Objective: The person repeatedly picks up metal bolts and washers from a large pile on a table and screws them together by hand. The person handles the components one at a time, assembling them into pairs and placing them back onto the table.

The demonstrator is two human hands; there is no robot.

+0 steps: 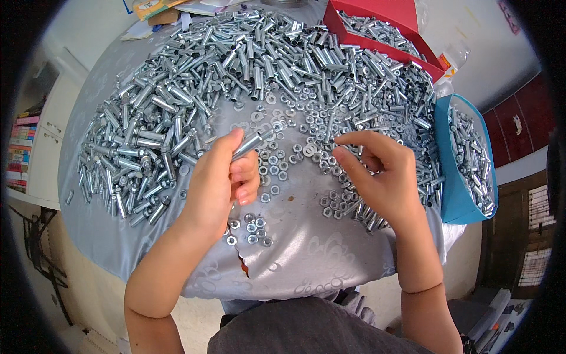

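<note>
The left hand (217, 177) grasped one metal sleeve fastener (247, 145) above the table (295, 253); the right hand (383, 174) hung loosely curled, thumb and forefinger parted. About nine hex nuts (252, 228) lay near the front edge, bare cloth to their right. Two boxes, a red box (392, 13) and a blue box (449, 156), held metal fasteners.

Your counter (79, 138): curved edge, shiny grey cloth (321, 256). At your left, white cabinet (48, 154), colourful books (22, 147) (spines outward). At your right, dark red panels (522, 121), pale wall (483, 65), dark brown furniture (510, 236). Pale floor (197, 315) below you.
</note>
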